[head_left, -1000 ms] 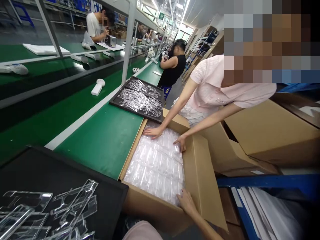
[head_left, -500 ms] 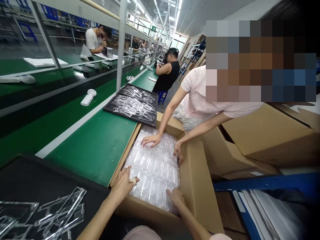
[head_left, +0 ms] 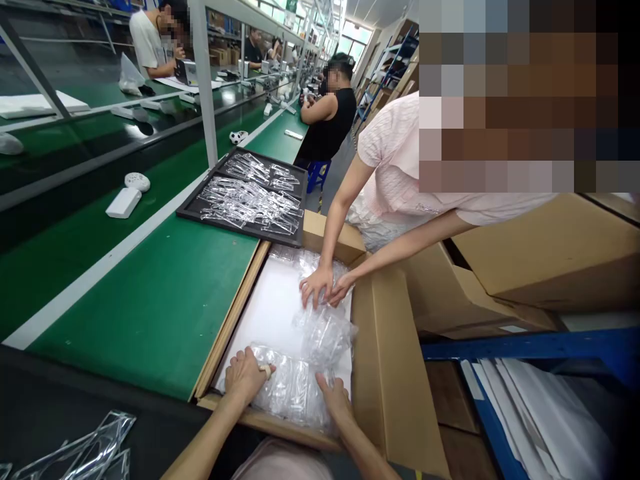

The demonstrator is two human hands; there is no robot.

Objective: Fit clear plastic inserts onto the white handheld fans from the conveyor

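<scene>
likely faults: near packs (head_left: pixel 290 393), clear, filmy, bunched, may slump or slide apart if pressed unevenly from the two sides; middle packs (head_left: pixel 325 337), loose and just beyond the right hand (head_left: pixel 337 403), may ride over them; fingers may snag in the film; the white sheet (head_left: pixel 267 293), beyond the left hand (head_left: pixel 245 377), may crease if packs are dragged across it. left hand: partly open, fingers bent over the left end of the near packs, touching; firmness of grip, cannot tell. right hand: partly open, thumb raised, against their right end. near packs: between both hands, inside the carton (head_left: pixel 400 373). co-worker's hands (head_left: pixel 316 283): ahead of both, on packs farther in. bench (head_left: pixel 150 300): left of the left hand.
</scene>
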